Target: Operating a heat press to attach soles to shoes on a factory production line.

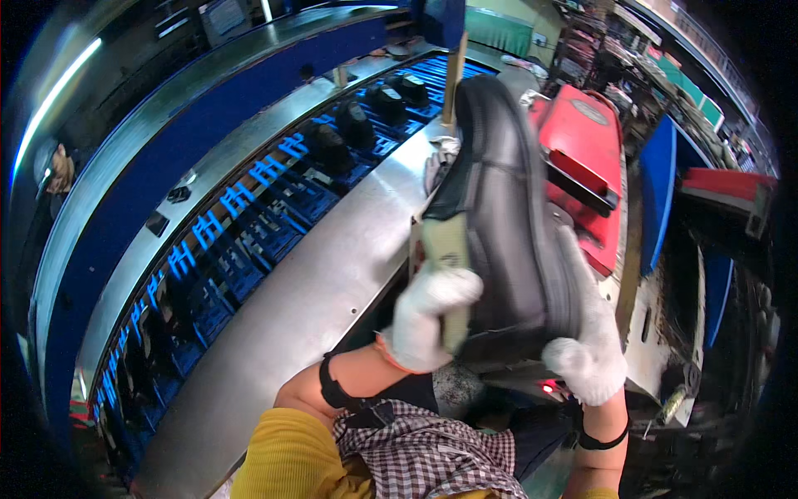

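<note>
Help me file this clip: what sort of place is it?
Most likely a shoe factory line. Gloved hands, left hand and right hand, hold a black shoe beside a blue conveyor carrying more dark shoes, with a red machine nearby.

A single wide fisheye view looks down from the person's head, close over both gloved hands and the black shoe (pixel 507 216) raised before it. It faces forward along the metal tabletop (pixel 332 274); straight edges bend toward the dark rim.

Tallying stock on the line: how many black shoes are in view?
5: one shoe held by both gloved hands, four in a row on the blue conveyor at top centre. Others may be hidden.
</note>
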Demonstrator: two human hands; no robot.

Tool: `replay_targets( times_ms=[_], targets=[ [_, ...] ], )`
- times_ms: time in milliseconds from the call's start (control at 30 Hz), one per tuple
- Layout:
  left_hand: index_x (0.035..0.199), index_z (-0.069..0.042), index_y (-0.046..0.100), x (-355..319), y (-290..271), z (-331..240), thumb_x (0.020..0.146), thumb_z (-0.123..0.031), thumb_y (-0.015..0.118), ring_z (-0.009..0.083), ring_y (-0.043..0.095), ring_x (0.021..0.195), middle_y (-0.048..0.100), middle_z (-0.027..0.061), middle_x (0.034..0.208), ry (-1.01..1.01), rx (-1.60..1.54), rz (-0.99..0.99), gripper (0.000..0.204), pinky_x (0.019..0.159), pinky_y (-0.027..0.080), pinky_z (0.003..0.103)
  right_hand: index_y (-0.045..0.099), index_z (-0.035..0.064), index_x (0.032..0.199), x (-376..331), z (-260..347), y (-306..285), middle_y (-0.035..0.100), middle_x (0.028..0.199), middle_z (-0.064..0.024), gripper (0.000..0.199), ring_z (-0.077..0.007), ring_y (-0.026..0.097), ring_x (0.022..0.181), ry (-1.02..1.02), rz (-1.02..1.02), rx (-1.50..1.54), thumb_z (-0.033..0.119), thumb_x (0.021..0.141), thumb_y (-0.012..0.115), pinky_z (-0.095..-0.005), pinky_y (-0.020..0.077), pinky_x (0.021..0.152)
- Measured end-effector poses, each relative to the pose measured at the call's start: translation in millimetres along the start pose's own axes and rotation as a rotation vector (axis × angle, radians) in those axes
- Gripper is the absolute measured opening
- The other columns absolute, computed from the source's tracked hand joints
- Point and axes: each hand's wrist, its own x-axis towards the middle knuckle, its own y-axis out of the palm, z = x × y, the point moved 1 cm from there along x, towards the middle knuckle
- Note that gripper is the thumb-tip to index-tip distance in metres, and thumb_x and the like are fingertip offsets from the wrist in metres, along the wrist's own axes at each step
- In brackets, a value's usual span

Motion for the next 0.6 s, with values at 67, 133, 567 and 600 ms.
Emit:
replay_targets(
  times_ms=[67, 133, 567, 600],
  targets=[
    [0.103, -0.004, 0.071, 1, 1, -23, 0.091, -0.014, 0.064, 0.0172, 0.066, 0.1, 0.07, 0.006, 0.102, 0.049, -0.069, -0.158, 0.017, 0.098, 0.05, 0.034, 0.046, -0.0081, 0.155, 8, -10, -7, 0.068, 0.129, -0.0295, 0.107, -0.0419, 0.064, 0.128, -0.02, 0.032, -0.282, 0.073, 0.088, 0.068, -0.0466, 0.0454, 0.113],
    [0.105, -0.005, 0.071, 27, -65, -77, 0.09, -0.014, 0.064, 0.0183, 0.067, 0.098, 0.07, 0.0061, 0.101, 0.164, 0.113, -0.268, 0.019, 0.096, 0.053, 0.037, 0.056, -0.0016, 0.149, 27, -24, 23, 0.068, 0.131, -0.0247, 0.078, -0.0393, 0.065, 0.124, -0.067, -0.163, -0.374, 0.045, 0.09, 0.075, -0.0458, 0.0485, 0.109],
    [0.102, -0.013, 0.064, 228, -350, -273, 0.086, -0.036, 0.075, 0.0225, 0.066, 0.086, 0.065, 0.0012, 0.09, 0.22, 0.79, -0.719, 0.03, 0.091, 0.051, 0.043, 0.074, 0.0053, 0.127, 30, -55, 16, 0.072, 0.122, -0.0197, 0.047, -0.0388, 0.066, 0.119, -0.002, -0.369, -0.79, 0.0, 0.081, 0.072, -0.0465, 0.048, 0.108],
    [0.106, -0.012, 0.065, 243, -362, -278, 0.086, -0.038, 0.077, 0.0245, 0.065, 0.092, 0.066, 0.0043, 0.098, 0.255, 0.871, -0.777, 0.035, 0.095, 0.049, 0.046, 0.073, 0.0046, 0.128, 29, -57, 15, 0.072, 0.122, -0.0193, 0.048, -0.038, 0.066, 0.117, -0.027, -0.363, -0.798, -0.002, 0.08, 0.071, -0.0455, 0.0488, 0.107]
  ],
)
